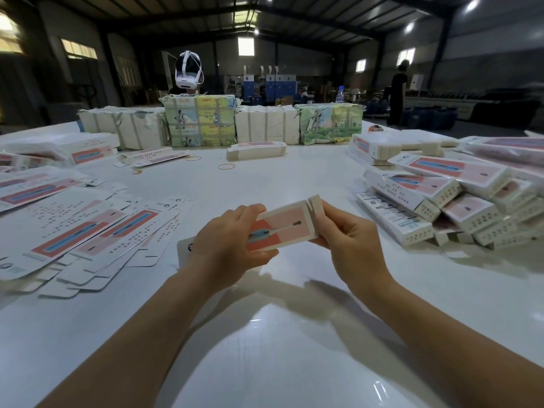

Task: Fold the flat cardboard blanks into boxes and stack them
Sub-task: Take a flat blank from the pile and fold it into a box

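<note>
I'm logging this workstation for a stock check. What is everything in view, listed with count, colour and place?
box: one, pink and white, part folded, held above the table
flat blanks: a spread pile, white and pink, table left
folded boxes: a heap, white and pink, table right
wrapped bundles: four, white or picture-printed, far edge
rubber bands: at least three, yellow, table middle
water bottle: one, clear, behind the bundles
table: one, white
left hand: grips the box's left end
right hand: pinches its right end
</note>
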